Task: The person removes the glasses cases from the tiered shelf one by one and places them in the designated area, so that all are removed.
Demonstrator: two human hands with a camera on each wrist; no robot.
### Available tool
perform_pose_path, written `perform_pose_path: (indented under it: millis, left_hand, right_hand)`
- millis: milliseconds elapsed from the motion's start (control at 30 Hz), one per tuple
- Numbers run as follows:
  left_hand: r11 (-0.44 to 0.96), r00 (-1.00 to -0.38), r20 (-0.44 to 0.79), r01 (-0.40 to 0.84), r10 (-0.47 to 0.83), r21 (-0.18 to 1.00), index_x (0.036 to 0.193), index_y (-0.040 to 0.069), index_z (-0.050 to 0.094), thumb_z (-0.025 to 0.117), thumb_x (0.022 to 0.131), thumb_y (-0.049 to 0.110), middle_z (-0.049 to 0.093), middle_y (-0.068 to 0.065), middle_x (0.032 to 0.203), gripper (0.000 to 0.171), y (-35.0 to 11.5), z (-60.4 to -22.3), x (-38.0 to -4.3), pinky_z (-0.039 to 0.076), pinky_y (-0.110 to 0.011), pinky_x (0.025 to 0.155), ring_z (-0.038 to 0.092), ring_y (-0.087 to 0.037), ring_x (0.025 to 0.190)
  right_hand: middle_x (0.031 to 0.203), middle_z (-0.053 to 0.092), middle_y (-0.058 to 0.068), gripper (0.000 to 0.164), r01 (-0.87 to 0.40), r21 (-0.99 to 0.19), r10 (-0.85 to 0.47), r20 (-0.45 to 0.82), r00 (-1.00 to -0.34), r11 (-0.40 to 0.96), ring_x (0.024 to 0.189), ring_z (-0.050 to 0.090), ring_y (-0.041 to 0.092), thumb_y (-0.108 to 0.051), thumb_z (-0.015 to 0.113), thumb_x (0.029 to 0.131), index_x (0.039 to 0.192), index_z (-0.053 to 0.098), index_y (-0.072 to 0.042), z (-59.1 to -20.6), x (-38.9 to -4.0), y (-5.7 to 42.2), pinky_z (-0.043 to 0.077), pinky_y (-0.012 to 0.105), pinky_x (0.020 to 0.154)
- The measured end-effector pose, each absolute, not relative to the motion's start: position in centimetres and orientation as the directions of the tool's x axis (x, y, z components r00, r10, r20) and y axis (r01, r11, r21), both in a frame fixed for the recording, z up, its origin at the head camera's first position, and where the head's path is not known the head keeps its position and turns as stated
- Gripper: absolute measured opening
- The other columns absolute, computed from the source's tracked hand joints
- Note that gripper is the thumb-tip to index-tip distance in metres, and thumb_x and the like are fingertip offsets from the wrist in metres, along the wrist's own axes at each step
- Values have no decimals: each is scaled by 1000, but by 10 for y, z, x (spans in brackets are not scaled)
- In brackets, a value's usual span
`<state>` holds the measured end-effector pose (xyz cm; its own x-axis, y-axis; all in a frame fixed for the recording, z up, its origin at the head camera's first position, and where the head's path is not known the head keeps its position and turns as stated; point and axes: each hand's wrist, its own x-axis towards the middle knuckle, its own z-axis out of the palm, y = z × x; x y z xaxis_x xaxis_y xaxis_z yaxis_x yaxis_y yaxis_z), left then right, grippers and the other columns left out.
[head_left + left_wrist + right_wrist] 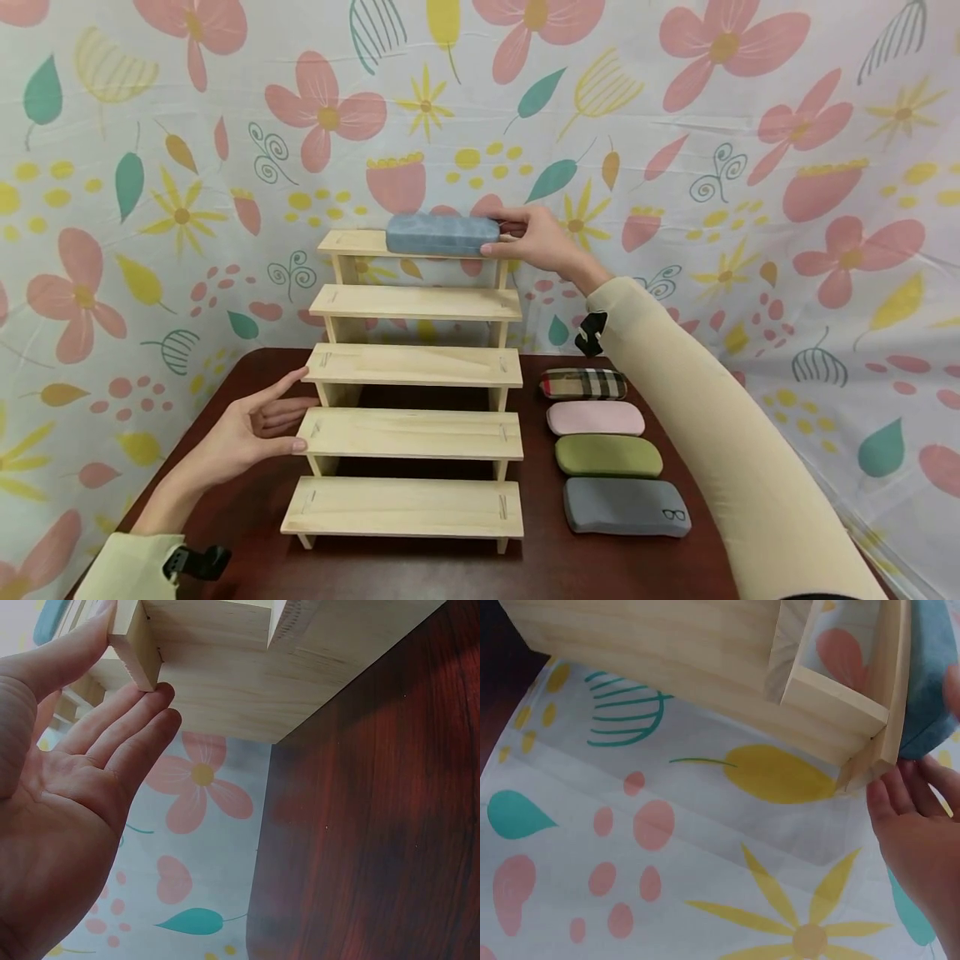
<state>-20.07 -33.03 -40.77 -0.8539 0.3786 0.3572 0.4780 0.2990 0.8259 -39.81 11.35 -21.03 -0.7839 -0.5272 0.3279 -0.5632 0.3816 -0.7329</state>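
A light wooden stepped rack with several shelves stands on a dark red-brown table. A blue-grey glasses case lies on its top shelf. My right hand holds the case's right end, fingers curled around it; the right wrist view shows the blue case above the rack's wooden edge. My left hand lies flat against the rack's left side, fingers straight, and its fingertips touch a shelf end.
To the right of the rack, a row of cases lies on the table: plaid, pink, olive green, and grey with a glasses logo. A flower-print cloth hangs behind and around the table.
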Motion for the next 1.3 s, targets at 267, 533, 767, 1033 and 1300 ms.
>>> perform_pose_path:
  millis: [267,533,767,1033,1300]
  left_hand:
    - [298,-853,362,481,376,824,167,11,32,83,87,-6,60,-35,138,97,-331,-409,-201,54,-27,100,64,-12,127]
    - [296,-858,352,470,373,832,168,12,31,83,88,-6,60,-35,138,97,-331,-408,-201,55,-27,99,64,-11,127]
    - [292,-859,350,467,373,835,167,12,32,83,87,-6,59,-37,137,97,-331,-408,-201,54,-26,99,64,-12,127]
    - [288,-860,350,466,371,837,167,11,32,83,87,-7,59,-37,137,97,-330,-407,-201,54,-25,99,64,-11,127]
    - [287,-856,356,472,375,833,167,9,32,83,87,-7,59,-36,138,97,-331,-407,-200,54,-27,100,64,-12,127]
  right_hand:
    - [134,68,9,74,-494,-758,-513,247,-822,425,121,64,21,-39,88,88,153,59,-18,-206,-401,108,51,39,96]
    - [145,58,11,75,-458,-789,-530,203,-823,409,124,59,24,-31,87,91,156,54,-14,-205,-408,102,49,39,101]
    - [145,57,10,74,-461,-784,-532,202,-822,415,122,59,24,-30,87,91,156,55,-13,-203,-409,98,50,38,100]
    - [141,61,11,65,-472,-787,-512,237,-826,396,121,60,23,-26,86,91,150,61,-13,-204,-405,98,50,37,99]
    - [139,63,9,62,-505,-804,-523,298,-799,313,119,60,23,-20,86,92,148,63,-11,-210,-397,108,51,36,97]
